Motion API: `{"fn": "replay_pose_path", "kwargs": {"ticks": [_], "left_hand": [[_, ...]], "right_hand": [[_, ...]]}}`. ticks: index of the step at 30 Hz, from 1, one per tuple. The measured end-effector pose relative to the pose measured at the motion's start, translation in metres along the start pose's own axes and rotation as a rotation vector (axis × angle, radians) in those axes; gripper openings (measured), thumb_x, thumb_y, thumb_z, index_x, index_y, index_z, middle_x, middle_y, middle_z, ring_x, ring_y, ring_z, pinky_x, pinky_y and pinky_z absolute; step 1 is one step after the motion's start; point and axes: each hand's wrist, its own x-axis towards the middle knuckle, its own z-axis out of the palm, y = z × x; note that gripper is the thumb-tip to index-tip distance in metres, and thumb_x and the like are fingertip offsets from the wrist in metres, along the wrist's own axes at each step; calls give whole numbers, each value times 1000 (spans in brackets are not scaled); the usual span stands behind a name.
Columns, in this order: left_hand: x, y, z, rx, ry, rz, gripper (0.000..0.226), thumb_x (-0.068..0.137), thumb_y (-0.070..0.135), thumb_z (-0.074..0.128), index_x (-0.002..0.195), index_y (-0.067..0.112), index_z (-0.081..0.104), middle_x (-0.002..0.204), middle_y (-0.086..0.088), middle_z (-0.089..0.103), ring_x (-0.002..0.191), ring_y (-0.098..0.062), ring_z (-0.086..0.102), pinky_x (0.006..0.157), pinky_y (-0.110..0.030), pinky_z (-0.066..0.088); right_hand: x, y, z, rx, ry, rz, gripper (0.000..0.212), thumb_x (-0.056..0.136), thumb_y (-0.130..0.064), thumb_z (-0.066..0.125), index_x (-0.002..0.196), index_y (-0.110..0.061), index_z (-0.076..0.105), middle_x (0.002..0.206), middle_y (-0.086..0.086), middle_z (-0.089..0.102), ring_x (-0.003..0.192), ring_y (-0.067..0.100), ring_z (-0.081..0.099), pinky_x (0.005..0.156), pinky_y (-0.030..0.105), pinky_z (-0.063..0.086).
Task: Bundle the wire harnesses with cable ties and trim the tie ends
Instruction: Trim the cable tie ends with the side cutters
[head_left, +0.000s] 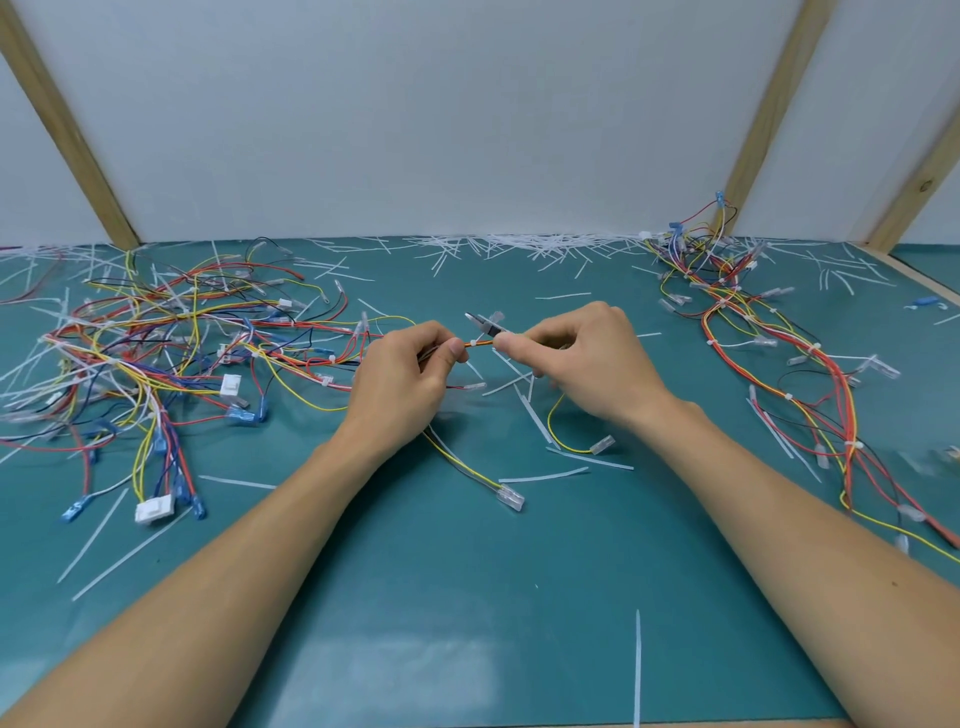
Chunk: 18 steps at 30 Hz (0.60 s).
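1. Left side: a tangled wire pile (156, 343) covers the tabletop (467, 597).
2. Right side: bundled wires (769, 343) run front to back.
3. Rear edge: a heap of cut tie ends (535, 244) lies against the wall.
4. Near centre: mostly bare surface, with one loose tie (638, 670).

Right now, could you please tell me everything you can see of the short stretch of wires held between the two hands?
The wire bundle is a few thin insulated wires, orange and red with something darker, pulled nearly level just above the green mat. The left hand pinches one end and the right hand the other. A small white cable tie head sits on it near the left thumb. Clear-sleeved terminals stick up behind it.
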Motion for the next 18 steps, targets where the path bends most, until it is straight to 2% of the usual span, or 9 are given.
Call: {"fn": "replay_pose_path", "kwargs": {"ticks": [3,5,10,16,18], "left_hand": [[1,-1,0,-4,19,-7,20,100,22,59,85,19,71,53,6,42,53,-16,38,56,-33,28],[1,-2,1,-3,35,-11,20,101,23,58,88,18,72,53,6,40,53,-17,38,56,-33,27],[2,-3,1,-31,70,-30,20,102,22,54,104,22,74,57,3,43,53,-13,36,55,-33,27],[5,-3,0,-38,98,-47,23,102,19,52,100,24,74,62,-4,55,53,-13,37,56,-34,28],[6,-4,0,-36,109,-75,23,102,19,51,99,23,74,59,-1,52,52,-14,37,55,-34,27]], "right_hand": [[-1,-5,0,230,-29,28,45,82,-64,71,70,-21,78,58,8,63,49,18,49,53,39,47],[2,-9,0,397,23,62,48,83,-58,72,67,-13,75,57,7,62,47,17,51,48,32,45],[7,-8,-9,650,262,169,46,96,-48,66,70,-10,71,60,4,59,48,18,52,46,31,48],[16,2,-26,834,551,304,45,101,-50,57,76,-13,62,58,-2,54,48,15,48,45,30,48],[18,6,-29,826,591,304,44,101,-50,57,77,-14,60,58,-2,53,48,16,47,46,30,47]]}}
